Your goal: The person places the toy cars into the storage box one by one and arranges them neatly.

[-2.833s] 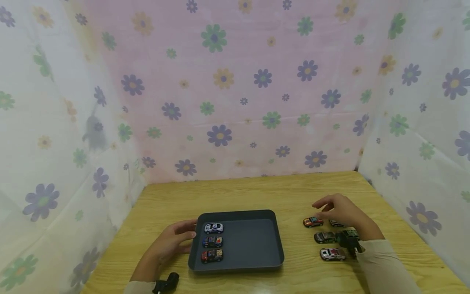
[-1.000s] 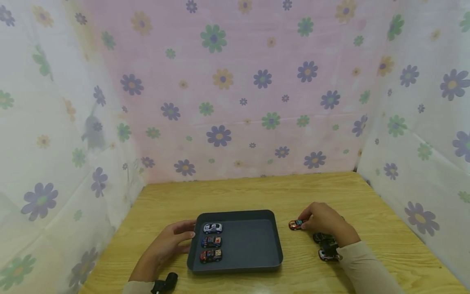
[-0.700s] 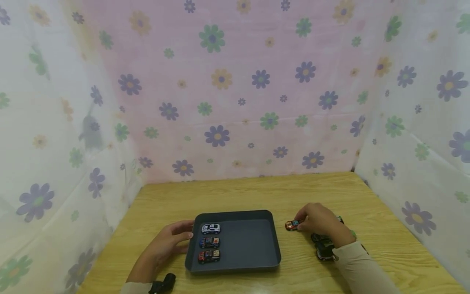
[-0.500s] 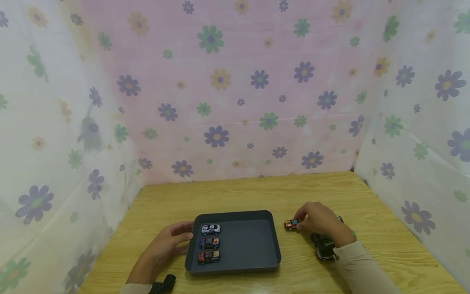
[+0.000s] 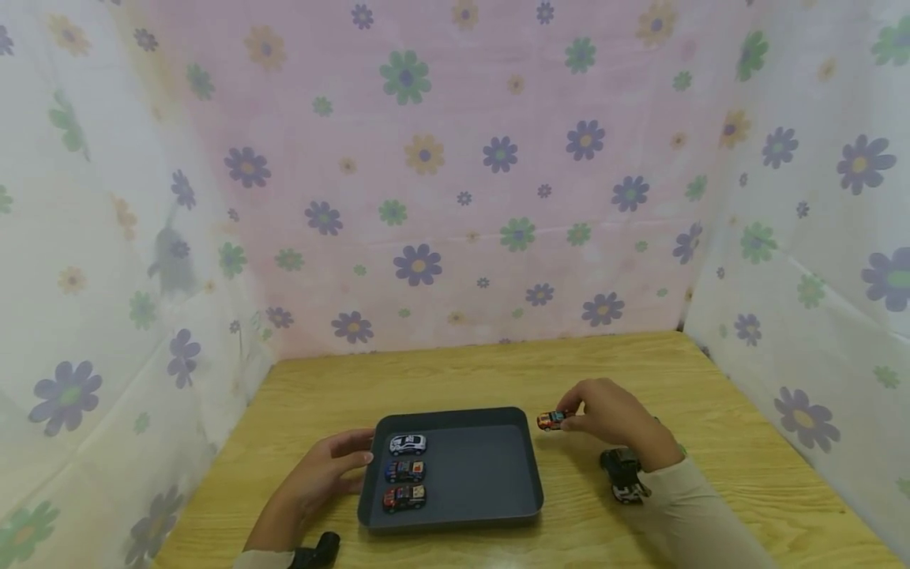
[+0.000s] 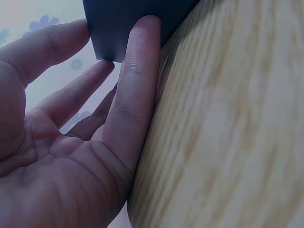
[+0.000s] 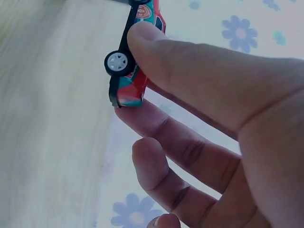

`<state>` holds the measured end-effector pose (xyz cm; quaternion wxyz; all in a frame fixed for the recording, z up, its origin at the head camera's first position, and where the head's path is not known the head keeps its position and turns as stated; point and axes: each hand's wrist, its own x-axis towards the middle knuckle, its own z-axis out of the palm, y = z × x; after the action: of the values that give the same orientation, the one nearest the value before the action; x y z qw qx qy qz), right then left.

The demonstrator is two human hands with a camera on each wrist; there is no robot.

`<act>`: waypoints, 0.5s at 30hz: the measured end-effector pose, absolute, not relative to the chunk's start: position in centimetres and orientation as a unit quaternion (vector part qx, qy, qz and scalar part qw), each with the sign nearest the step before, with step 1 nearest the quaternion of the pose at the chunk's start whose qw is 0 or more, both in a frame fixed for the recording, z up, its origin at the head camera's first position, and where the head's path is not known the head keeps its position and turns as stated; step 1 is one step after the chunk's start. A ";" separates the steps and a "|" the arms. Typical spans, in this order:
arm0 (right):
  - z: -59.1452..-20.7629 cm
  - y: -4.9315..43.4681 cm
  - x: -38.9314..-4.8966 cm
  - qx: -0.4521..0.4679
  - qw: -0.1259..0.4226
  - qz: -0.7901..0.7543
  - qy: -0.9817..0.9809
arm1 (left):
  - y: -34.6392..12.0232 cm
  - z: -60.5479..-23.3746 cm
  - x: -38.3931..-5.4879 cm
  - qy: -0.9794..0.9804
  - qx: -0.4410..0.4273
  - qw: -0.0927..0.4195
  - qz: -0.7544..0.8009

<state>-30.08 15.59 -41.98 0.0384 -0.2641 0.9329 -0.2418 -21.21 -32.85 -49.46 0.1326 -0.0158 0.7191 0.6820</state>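
Observation:
My right hand (image 5: 603,411) pinches a red-orange and teal toy car (image 5: 550,420) between thumb and fingers, just off the right rim of the dark grey tray (image 5: 490,474). In the right wrist view, the thumb presses on the side of the car (image 7: 130,90), near its white-spoked wheel. My left hand (image 5: 323,474) stays at the tray's left side, its fairly straight fingers (image 6: 137,71) touching the outer wall. Along the left of the tray stand a white toy car (image 5: 407,444), a blue one (image 5: 405,472) and a red-black one (image 5: 404,499).
More toy cars lie on the wooden table (image 5: 441,379) under my right wrist, among them a white one (image 5: 629,494), partly hidden by the arm and wrist camera. Flowered cloth (image 5: 455,237) encloses the table at the back and both sides.
My right hand has taken hold of the red-orange toy car, drawn it left away from the other cars and raised it beside the tray. The left hand keeps its place at the tray.

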 end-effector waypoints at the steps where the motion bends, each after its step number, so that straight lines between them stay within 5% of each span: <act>1: -41.8 15.4 -30.1 -0.267 0.036 -0.243 0.932 | -32.9 -49.5 -21.2 0.719 -0.016 0.133 0.682; 15: -41.0 11.8 -30.8 -0.305 0.026 -0.259 0.916 | -32.8 -49.4 -21.1 0.722 -0.015 0.130 0.679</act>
<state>-30.76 11.76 -41.00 0.0258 -0.3053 0.9160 -0.2589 -21.09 -32.85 -49.40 0.1298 -0.0145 0.7223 0.6791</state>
